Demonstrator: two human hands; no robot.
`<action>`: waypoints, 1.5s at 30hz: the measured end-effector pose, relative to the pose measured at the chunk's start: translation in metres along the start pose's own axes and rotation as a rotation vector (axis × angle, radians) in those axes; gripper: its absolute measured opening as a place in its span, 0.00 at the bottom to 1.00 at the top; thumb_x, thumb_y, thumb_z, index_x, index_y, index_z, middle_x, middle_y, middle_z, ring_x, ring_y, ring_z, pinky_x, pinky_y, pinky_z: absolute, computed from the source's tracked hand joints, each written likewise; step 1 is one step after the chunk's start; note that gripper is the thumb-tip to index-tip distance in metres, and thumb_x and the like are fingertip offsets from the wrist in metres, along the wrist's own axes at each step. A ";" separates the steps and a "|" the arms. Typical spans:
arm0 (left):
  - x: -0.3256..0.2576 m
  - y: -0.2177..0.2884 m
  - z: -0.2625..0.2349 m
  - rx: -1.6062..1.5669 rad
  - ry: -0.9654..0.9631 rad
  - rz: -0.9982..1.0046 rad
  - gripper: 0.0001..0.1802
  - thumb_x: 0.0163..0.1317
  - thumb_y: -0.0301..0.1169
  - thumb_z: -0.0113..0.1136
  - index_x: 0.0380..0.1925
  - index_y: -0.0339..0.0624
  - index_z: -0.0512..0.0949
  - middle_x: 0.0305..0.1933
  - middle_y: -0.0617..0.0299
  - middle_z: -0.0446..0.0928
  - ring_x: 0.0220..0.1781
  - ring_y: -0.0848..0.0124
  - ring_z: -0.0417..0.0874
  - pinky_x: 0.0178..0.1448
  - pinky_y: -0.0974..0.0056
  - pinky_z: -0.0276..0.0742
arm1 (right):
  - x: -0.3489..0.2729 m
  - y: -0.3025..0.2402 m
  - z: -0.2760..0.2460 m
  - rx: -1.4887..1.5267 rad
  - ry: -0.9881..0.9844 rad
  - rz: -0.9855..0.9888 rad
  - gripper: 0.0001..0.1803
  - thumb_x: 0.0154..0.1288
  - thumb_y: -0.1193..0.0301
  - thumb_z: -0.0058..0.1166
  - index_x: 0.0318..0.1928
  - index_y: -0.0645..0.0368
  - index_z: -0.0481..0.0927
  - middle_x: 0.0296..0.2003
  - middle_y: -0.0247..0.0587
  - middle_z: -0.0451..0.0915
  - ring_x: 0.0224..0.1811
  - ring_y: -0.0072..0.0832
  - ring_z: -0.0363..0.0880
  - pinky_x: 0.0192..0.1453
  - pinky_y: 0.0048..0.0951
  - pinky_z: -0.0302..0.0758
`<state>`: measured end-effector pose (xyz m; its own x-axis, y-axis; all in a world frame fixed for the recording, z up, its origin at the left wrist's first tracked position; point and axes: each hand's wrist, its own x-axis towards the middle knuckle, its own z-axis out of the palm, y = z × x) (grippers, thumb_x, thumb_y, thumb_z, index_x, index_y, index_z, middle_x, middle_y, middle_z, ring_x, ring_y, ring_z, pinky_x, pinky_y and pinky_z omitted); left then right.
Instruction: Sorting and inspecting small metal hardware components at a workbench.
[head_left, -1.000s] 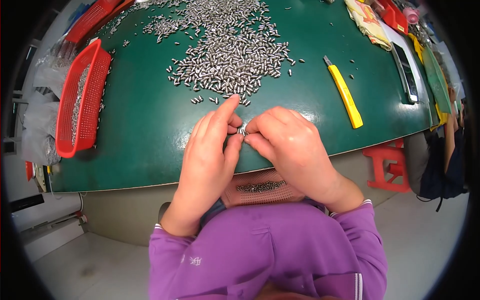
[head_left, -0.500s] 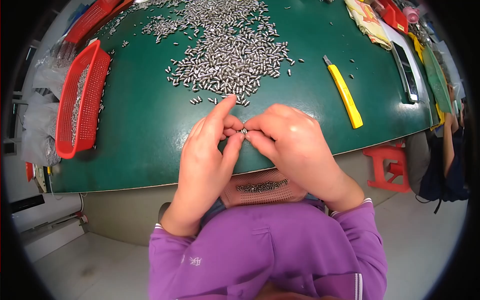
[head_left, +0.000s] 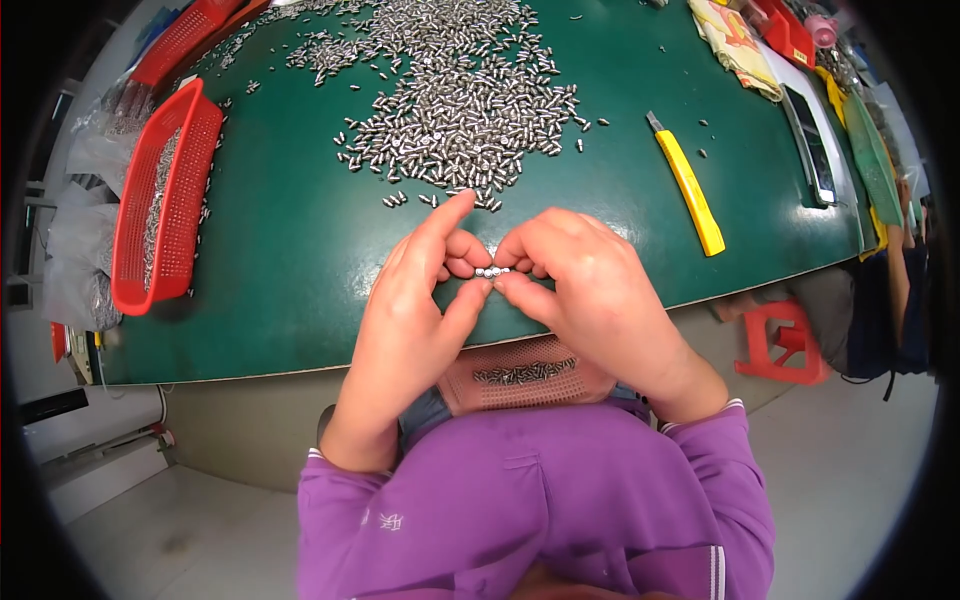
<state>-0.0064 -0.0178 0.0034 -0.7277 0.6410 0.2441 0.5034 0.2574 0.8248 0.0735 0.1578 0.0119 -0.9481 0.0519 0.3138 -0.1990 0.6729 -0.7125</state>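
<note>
We see both hands meeting over the near part of the green table (head_left: pixel 290 310), with a short row of silver pieces (head_left: pixel 491 272) between their fingertips. The left hand (head_left: pixel 408 285) pinches the left end of the row between its thumb and curled fingers, while its forefinger stands out straight toward the heap (head_left: pixel 450 120). The right hand (head_left: pixel 582 265) pinches the other end, thumb below and bent fingers above, and the two thumb tips sit just beside each other. We cannot tell whether the row touches the table or is held a little above it. Beyond the hands we find the heap of small pointed metal pieces, with a few strays along its near edge. To its left stands a long red basket (head_left: pixel 205 150) with more metal pieces inside; to its right lies a yellow knife (head_left: pixel 686 185), its blade end pointing away from us, and farther right a phone (head_left: pixel 815 150). Below the table edge, between the forearms, we see a pink basket (head_left: pixel 460 390) holding a small pile of dark metal pieces (head_left: pixel 525 373). A red stool (head_left: pixel 780 345) stands on the floor at the right.
</note>
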 end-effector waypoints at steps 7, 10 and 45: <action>-0.002 -0.012 -0.001 -0.244 0.062 0.003 0.39 0.59 0.12 0.54 0.74 0.36 0.62 0.50 0.57 0.77 0.44 0.72 0.78 0.51 0.67 0.77 | 0.003 -0.004 0.000 -0.014 0.004 -0.053 0.12 0.58 0.76 0.66 0.42 0.59 0.79 0.37 0.45 0.77 0.41 0.48 0.78 0.45 0.46 0.76; -0.002 -0.015 0.003 -0.298 0.137 -0.009 0.38 0.60 0.11 0.49 0.74 0.34 0.62 0.52 0.56 0.75 0.46 0.73 0.77 0.52 0.68 0.77 | 0.006 -0.004 0.005 -0.041 0.006 -0.116 0.12 0.58 0.76 0.66 0.42 0.60 0.79 0.37 0.45 0.76 0.40 0.47 0.78 0.45 0.45 0.76; 0.009 0.001 0.009 0.131 0.035 0.122 0.35 0.57 0.13 0.60 0.68 0.36 0.70 0.44 0.53 0.79 0.46 0.56 0.80 0.53 0.54 0.78 | 0.009 0.007 -0.008 -0.151 0.045 -0.030 0.06 0.60 0.75 0.65 0.37 0.58 0.81 0.34 0.42 0.80 0.40 0.46 0.80 0.45 0.44 0.77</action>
<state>-0.0083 -0.0051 0.0020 -0.6722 0.6480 0.3582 0.6440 0.2730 0.7147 0.0658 0.1685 0.0147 -0.9296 0.0606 0.3635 -0.1844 0.7775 -0.6013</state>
